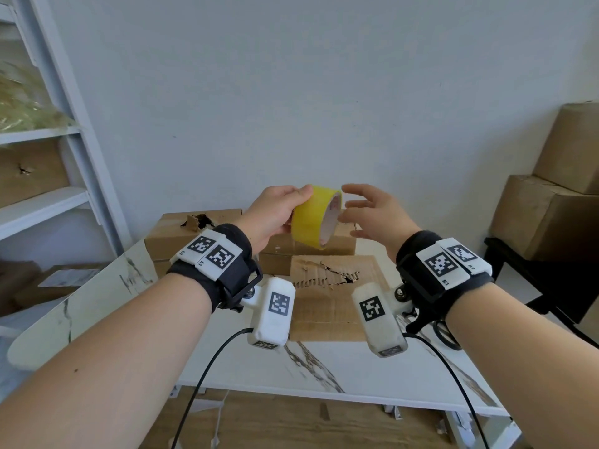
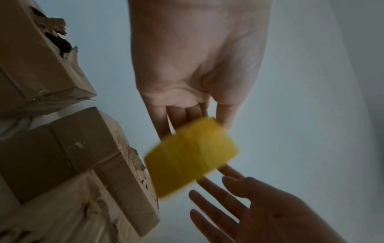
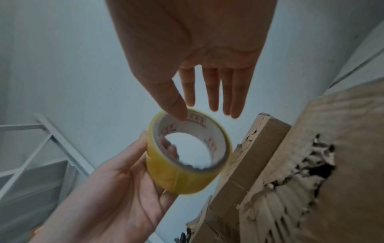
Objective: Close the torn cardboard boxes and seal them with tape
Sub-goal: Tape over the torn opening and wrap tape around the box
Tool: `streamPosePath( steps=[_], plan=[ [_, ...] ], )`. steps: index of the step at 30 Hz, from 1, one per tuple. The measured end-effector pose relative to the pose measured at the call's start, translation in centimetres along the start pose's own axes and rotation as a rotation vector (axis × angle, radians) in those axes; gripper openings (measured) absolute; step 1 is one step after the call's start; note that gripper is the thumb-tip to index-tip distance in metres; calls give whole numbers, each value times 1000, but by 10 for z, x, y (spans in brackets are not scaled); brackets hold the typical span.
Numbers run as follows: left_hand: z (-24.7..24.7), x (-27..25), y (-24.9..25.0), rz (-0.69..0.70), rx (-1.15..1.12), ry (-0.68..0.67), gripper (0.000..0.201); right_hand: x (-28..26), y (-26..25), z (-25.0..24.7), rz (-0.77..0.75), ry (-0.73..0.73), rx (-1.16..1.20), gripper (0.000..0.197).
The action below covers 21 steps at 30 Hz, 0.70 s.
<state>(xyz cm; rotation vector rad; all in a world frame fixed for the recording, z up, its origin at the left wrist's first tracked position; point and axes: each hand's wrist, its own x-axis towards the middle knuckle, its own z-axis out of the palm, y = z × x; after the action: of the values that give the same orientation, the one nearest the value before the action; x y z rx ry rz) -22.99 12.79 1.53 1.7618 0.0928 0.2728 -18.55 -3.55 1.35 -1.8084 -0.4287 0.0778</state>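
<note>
My left hand (image 1: 285, 209) holds a yellow tape roll (image 1: 312, 218) in the air above the boxes, thumb on its outer face and a fingertip inside the core. In the right wrist view the roll (image 3: 182, 172) shows its white printed core. My right hand (image 1: 363, 209) is open just right of it, fingers straight, thumb tip at the roll's rim. A flat torn cardboard box (image 1: 327, 286) lies on the table below, with a ragged hole in its top. Behind it stand a box with a torn top (image 1: 194, 228) and another box (image 1: 343, 244).
The white marble-pattern table (image 1: 324, 367) carries the boxes; black scissor handles (image 1: 444, 335) lie under my right wrist. A white shelf unit (image 1: 48, 202) stands at the left. Stacked brown boxes (image 1: 551, 205) rest on a black stand (image 1: 534, 270) at the right.
</note>
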Motion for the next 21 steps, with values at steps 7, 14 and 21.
streamPosePath(
  steps=[7,14,21],
  plan=[
    [1,-8,6,-66,-32,-126,53,-9,-8,7,-156,-42,-44,22],
    [3,-13,5,-25,166,-160,22,0,-4,9,-149,147,-131,16],
    [3,-12,6,26,382,-165,17,2,-2,8,-26,61,-159,18]
  ],
)
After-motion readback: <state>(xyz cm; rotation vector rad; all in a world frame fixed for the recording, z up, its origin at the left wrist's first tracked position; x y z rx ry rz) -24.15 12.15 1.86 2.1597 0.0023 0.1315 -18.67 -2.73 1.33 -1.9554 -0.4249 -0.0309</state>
